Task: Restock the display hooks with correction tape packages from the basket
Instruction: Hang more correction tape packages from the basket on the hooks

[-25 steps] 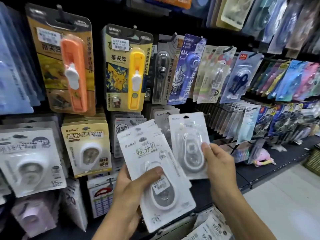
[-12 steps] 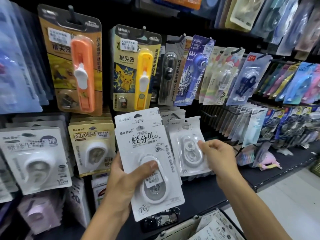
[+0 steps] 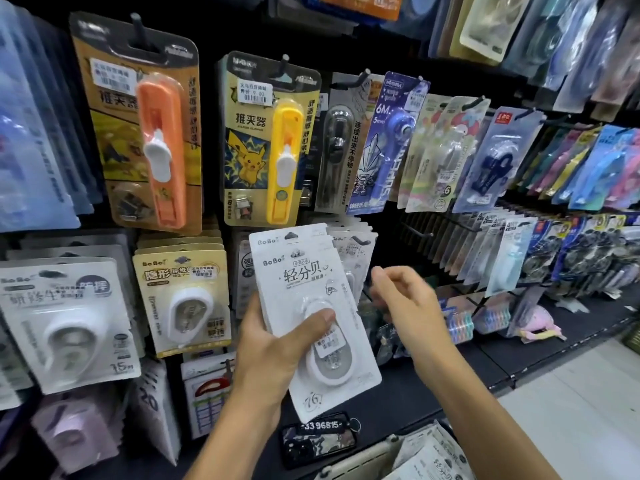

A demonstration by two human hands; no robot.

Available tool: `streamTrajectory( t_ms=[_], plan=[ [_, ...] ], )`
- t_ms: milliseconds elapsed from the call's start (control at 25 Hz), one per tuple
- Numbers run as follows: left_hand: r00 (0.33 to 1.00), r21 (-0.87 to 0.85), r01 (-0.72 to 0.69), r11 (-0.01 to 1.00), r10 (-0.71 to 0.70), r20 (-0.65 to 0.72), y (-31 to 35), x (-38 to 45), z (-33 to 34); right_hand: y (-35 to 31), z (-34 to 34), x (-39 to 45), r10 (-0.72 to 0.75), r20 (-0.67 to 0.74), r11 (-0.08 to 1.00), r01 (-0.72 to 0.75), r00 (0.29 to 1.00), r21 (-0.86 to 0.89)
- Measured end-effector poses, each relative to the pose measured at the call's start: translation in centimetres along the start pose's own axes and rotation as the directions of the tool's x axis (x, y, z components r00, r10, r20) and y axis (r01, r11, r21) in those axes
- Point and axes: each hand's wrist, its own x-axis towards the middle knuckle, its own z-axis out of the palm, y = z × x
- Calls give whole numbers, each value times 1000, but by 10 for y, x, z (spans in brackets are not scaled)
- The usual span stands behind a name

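- A person's left hand [image 3: 273, 355] grips a small stack of white correction tape packages [image 3: 311, 317] before a stationery display wall; the thumb is pressed across the clear blister on the front card, the fingers are hidden behind the stack; at least two cards show, the rear one poking up above the front one.
- The right hand [image 3: 405, 306] hovers just right of the stack, holding nothing; its fingers are loosely curled and slightly blurred, the thumb and forefinger near each other at the top without pinching anything.
- Behind the held stack, a row of matching white packages [image 3: 353, 251] hangs on a hook, fanned out to the right; whether the held stack touches them cannot be told.
- At the bottom edge, the basket [image 3: 363, 459] holds further white packages [image 3: 433, 462] lying flat, below and to the right of both forearms.
- A black camouflage tag [image 3: 318, 438] printed with numerals lies on the dark shelf just below the held stack.
- Above hang an orange clip dispenser card [image 3: 152, 133] and a yellow clip dispenser card [image 3: 266, 143]; to the left, a tan-backed tape package [image 3: 183, 296] and a larger white tape package [image 3: 65, 323] hang on the lower row.
- Rows of coloured blister packs [image 3: 519, 161] run off along the wall to the right, above a pale floor [image 3: 571, 410].
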Motion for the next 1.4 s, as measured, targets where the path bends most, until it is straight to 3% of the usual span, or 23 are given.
streamTrajectory(
  t_ms=[40, 120, 200, 280, 320, 400, 520, 680, 840, 920, 1000, 1080, 1240, 1320, 1400],
  plan=[
    [1000, 14, -3, 1000, 3, -6, -1, 2, 2, 2, 2, -17, -34, 166, 993, 14, 986, 116],
    [1000, 47, -4, 999, 4, 7, 0, 6, 6, 8, 4, -43, -81, 337, 995, 59, 938, 74],
    [999, 66, 7, 998, -10, 49, 3, 7, 5, 14, 5, -47, -76, 247, 988, 39, 966, 150],
    [997, 74, 10, 997, -16, 81, 6, 7, 2, 15, -4, -38, 49, 131, 901, -101, 990, 422],
    [997, 75, 2, 997, -8, 71, 7, 6, 0, 13, -10, -32, 104, 87, 876, -133, 991, 464],
    [1000, 92, -30, 995, 29, 10, 6, 4, -2, 10, -22, -23, 171, 3, 925, -162, 985, 344],
    [996, 98, -64, 993, 70, -55, 7, 3, -6, 13, -35, -22, 112, -86, 968, -89, 990, 233],
    [991, 137, -121, 983, 127, -39, 11, 2, -7, 15, -33, -25, 89, -70, 969, -70, 994, 237],
    [992, 144, -117, 983, 123, -32, 10, 4, -3, 16, -20, -13, 235, -88, 966, -222, 968, 135],
    [993, 170, -106, 980, 114, -35, 10, 10, 5, 16, -11, -18, 173, -115, 984, -167, 978, 60],
    [993, 244, -104, 964, 113, -25, 8, 15, 14, 12, 2, -28, 4, 18, 991, -6, 1000, 136],
    [996, 295, -87, 952, 89, 5, 7, 17, 20, 8, 12, -34, -45, 134, 970, 11, 990, 243],
    [990, 114, 57, 992, -71, 122, 10, 14, 12, 3, 9, -30, 44, 101, 908, -82, 994, 411],
    [987, 128, 53, 990, -72, 143, 9, 12, 9, 9, 3, -28, 129, 77, 860, -150, 989, 489],
    [995, 191, 49, 980, -64, 74, 7, 11, 8, 14, -5, -28, 188, 8, 863, -169, 982, 476]
  ],
)
